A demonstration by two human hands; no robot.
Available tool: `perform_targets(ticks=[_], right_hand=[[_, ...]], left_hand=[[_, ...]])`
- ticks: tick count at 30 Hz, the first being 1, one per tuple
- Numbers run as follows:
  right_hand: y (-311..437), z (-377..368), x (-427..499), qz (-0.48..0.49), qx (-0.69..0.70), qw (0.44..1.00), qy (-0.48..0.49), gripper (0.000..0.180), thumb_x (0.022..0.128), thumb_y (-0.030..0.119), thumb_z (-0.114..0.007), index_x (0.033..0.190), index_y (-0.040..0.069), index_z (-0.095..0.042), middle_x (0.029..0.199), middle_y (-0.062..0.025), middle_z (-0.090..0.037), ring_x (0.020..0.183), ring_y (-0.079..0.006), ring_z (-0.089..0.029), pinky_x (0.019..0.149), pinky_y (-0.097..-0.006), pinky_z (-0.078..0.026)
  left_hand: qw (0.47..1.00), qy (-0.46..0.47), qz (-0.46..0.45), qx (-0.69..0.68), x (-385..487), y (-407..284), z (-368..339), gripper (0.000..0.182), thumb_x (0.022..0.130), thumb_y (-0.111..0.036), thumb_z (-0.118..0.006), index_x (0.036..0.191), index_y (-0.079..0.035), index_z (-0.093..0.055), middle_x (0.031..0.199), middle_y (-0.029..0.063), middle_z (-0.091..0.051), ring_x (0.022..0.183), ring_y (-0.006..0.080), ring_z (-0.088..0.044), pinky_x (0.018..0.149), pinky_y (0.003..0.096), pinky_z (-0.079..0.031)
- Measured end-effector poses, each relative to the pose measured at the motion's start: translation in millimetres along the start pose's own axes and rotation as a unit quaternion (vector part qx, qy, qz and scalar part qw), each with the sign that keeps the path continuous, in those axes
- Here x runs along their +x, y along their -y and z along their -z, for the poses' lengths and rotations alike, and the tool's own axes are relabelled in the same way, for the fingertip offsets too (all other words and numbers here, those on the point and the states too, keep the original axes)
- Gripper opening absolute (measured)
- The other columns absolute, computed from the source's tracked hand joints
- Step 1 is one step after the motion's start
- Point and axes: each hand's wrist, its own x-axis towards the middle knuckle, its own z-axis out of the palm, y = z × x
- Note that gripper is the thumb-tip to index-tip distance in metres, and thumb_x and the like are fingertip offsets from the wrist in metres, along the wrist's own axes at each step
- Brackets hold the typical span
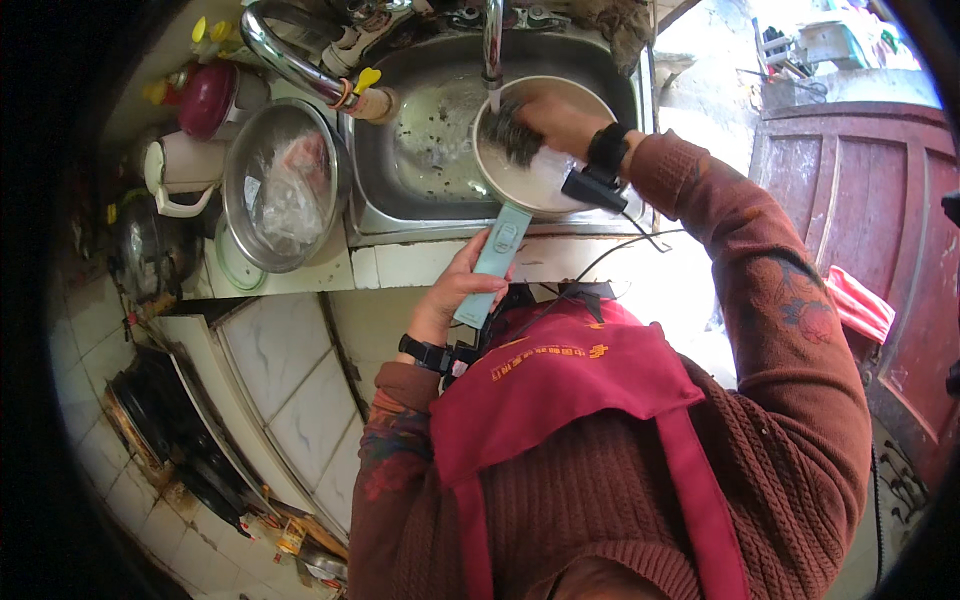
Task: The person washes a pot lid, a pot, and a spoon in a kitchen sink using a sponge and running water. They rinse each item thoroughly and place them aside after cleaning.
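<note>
My left hand (469, 283) is closed around the pale green handle of a light-coloured pan (544, 196), which rests over the right part of a stainless steel sink (435, 142). Inside the pan my right hand (559, 124) is blurred by motion and has its fingers on a dark scrubber (514, 135), perhaps a bristly or wire one. Water runs from the chrome faucet (493, 45) into the pan beside the scrubber. Small dark bits lie on the sink's bottom, to the left of the pan.
A steel bowl (234, 217) with a clear plastic bag (289, 202) in it stands left of the sink. Beyond it are a pitcher (187, 169) and a dark red rounded item (208, 101). A bent chrome pipe (281, 64) arches over the sink's left edge. A black cable crosses the counter's front edge.
</note>
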Motion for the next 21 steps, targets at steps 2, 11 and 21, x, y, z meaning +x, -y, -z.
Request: perform_targets(ticks=[2, 11, 21], right_hand=[[15.1, -3.1, -2.5, -0.162, 0.331, 0.927, 0.072, 0.031, 0.07, 0.006, -0.056, 0.101, -0.001, -0.055, 0.089, -0.0189, -0.06, 0.082, -0.0313, -0.057, 0.074, -0.0364, -0.044], [-17.0, -16.2, 1.2, -0.153, -0.016, 0.988, -0.025, 0.029, 0.072, 0.004, -0.052, 0.099, 0.004, -0.06, 0.095, -0.0204, -0.061, 0.091, -0.0405, -0.057, 0.076, -0.0433, -0.047], [-61.5, -1.1, -24.2, -0.052, -0.019, 0.996, -0.064, 0.031, 0.069, 0.009, -0.052, 0.098, 0.012, -0.062, 0.094, -0.0149, -0.058, 0.092, -0.0345, -0.056, 0.077, -0.0431, -0.046]], left_hand=[[0.999, -0.031, -0.012, 0.014, -0.2, -4.9, 0.8, 0.077, 0.066, -0.002, -0.063, 0.134, -0.007, -0.027, 0.085, 0.0116, -0.054, 0.056, 0.0158, -0.055, 0.046, 0.0262, -0.046], [1.0, 0.0, -0.005, 0.0, 2.0, -0.3, 0.2, 0.077, 0.067, -0.003, -0.062, 0.136, -0.007, -0.027, 0.087, 0.0122, -0.054, 0.056, 0.0155, -0.055, 0.044, 0.026, -0.047], [0.981, -0.115, -0.033, 0.155, -13.2, -11.2, 35.5, 0.075, 0.064, -0.007, -0.067, 0.131, -0.003, -0.034, 0.092, 0.0076, -0.056, 0.073, 0.0138, -0.056, 0.064, 0.0254, -0.047]])
